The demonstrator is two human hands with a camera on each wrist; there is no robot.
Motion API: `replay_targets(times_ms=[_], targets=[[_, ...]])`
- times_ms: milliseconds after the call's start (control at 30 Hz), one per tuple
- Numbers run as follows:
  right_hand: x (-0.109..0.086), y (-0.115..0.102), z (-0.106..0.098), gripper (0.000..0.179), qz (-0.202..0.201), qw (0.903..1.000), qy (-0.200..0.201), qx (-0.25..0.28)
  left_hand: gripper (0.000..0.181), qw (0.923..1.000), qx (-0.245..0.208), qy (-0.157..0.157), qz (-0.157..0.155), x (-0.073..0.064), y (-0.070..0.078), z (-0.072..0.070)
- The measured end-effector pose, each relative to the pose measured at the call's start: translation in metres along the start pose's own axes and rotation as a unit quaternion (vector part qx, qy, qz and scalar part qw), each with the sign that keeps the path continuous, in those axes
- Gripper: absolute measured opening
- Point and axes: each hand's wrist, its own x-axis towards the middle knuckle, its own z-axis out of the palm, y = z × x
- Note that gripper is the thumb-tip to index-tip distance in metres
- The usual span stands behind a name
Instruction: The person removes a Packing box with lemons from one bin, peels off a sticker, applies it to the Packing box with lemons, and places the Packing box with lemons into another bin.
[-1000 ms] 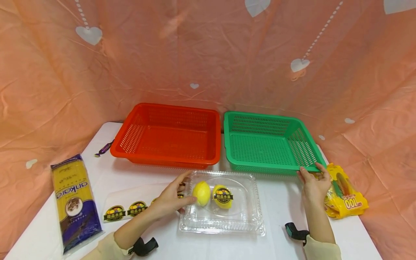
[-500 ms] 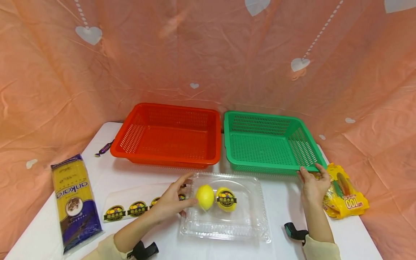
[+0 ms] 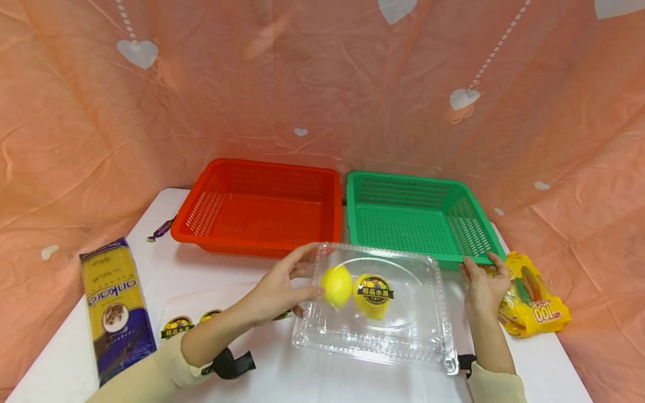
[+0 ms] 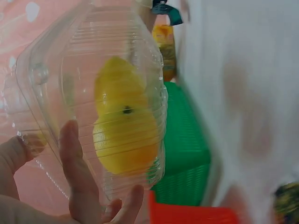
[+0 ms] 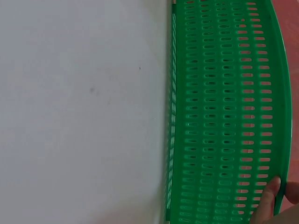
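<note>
My left hand [image 3: 282, 288] grips the left side of a clear plastic clamshell container [image 3: 413, 313], thumb on top and fingers underneath. Two lemons lie inside it, a plain one [image 3: 336, 285] at the left and another [image 3: 372, 308] under a black fruit sticker [image 3: 375, 290] on the lid. The left wrist view shows the container raised off the table, both lemons [image 4: 124, 135] seen through its ribbed wall. At the right, my right hand [image 3: 486, 285] pinches the near right rim of a green basket [image 3: 403, 229], thumb and fingers on either side of the rim in the right wrist view.
A red basket [image 3: 267, 224] stands beside the green one. Left lie a pasta packet [image 3: 116, 308], a purple wrapped candy [image 3: 162, 229] and a strip of stickers [image 3: 176, 324], partly behind my left arm. A yellow packet [image 3: 536, 302] lies right of my right hand.
My left hand has lifted the container with the lemons and moved it to the right and up, its back edge now overlapping the green basket's near rim. The right hand stays on the rim.
</note>
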Motion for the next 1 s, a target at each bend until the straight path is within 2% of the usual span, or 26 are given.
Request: replay_targets(times_ms=[100,167,233,300,433,500,733,867,1000], targets=[[0.002,0.001,-0.002,0.049,-0.010,0.9999,0.001,-0.008,0.079,1.0000,0.001,-0.005,0.006,0.020,0.018,-0.001],[0.003,0.002,-0.004,0.047,-0.025,0.9981,0.011,-0.055,0.078,0.9999,0.007,-0.003,0.012,0.035,0.028,-0.001],[0.004,0.002,-0.005,0.044,-0.032,0.9956,0.023,-0.085,0.077,0.9996,0.020,0.006,0.019,0.051,0.035,0.000],[0.004,0.003,-0.006,0.041,-0.033,0.9947,0.032,-0.092,0.078,0.9990,0.034,0.021,0.020,0.066,0.040,0.002],[0.003,0.004,-0.003,0.041,-0.021,0.9988,0.035,-0.028,0.079,0.9987,0.022,0.042,0.018,0.095,0.047,0.008],[0.003,0.004,-0.002,0.041,-0.018,0.9993,0.029,-0.015,0.080,0.9988,0.009,0.044,0.019,0.109,0.049,0.010],[0.001,0.004,-0.001,0.038,-0.010,0.9996,0.011,-0.024,0.079,0.9992,-0.033,0.024,0.004,0.151,0.069,0.009],[0.001,0.005,-0.002,0.042,-0.013,0.9995,0.006,-0.026,0.080,0.9995,-0.024,0.016,-0.006,0.170,0.079,0.006],[0.002,0.003,-0.002,0.043,-0.015,0.9996,0.004,-0.022,0.081,0.9997,-0.015,0.014,-0.014,0.191,0.082,0.007]])
